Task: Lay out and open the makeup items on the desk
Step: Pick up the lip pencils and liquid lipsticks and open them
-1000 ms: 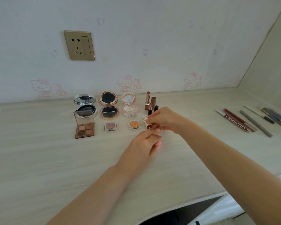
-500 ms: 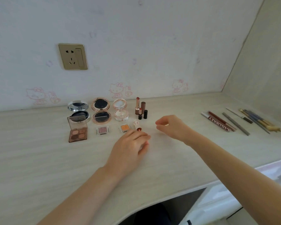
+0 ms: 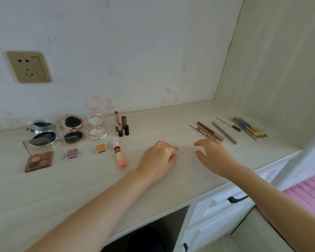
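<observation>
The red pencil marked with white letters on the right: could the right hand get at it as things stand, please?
Probably yes. The right hand hovers open just in front of the red pencil, its fingertips almost at the near tip, and nothing lies between them on the desk.

Bare forearms, no sleeves; left hand (image 3: 157, 157), right hand (image 3: 214, 154).

Pale wood-grain desk (image 3: 171, 124), pink lipstick tube (image 3: 120, 157), brass-coloured wall socket (image 3: 28, 66).

Pale wall (image 3: 135, 51) (cartoon-cat prints), socket (image 3: 28, 67)
</observation>
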`<action>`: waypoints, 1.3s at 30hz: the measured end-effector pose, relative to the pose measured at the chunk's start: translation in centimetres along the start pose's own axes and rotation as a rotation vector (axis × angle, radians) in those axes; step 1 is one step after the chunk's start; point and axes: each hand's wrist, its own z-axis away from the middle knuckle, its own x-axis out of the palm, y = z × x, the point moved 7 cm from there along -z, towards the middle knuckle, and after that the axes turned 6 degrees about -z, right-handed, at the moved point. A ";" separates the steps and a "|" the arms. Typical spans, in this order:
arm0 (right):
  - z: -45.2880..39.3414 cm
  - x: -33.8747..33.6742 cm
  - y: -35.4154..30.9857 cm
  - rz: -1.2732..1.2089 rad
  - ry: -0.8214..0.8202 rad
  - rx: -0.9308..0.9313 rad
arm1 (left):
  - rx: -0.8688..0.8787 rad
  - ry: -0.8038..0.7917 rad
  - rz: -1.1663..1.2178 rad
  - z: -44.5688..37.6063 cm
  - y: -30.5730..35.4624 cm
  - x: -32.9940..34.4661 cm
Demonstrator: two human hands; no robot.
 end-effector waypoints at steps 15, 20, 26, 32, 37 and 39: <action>-3.9 -1.6 8.9 0.095 0.168 0.061 | -0.142 -0.149 0.093 -14.5 0.0 6.7; -4.6 -1.2 9.2 0.154 0.205 0.074 | -0.083 -0.234 0.061 -15.6 0.8 8.2; -4.3 -1.3 8.8 0.187 0.256 0.063 | -0.096 -0.199 0.091 -16.0 -0.1 8.5; -3.9 -1.0 7.7 0.215 0.288 0.042 | -0.262 -0.062 0.366 -14.6 -0.8 7.2; -3.6 -1.1 6.7 0.138 0.296 0.061 | -0.477 0.095 0.645 -13.3 -1.7 6.0; -3.2 -1.6 5.8 0.070 0.318 0.067 | -0.572 0.152 0.822 -12.6 -2.2 5.4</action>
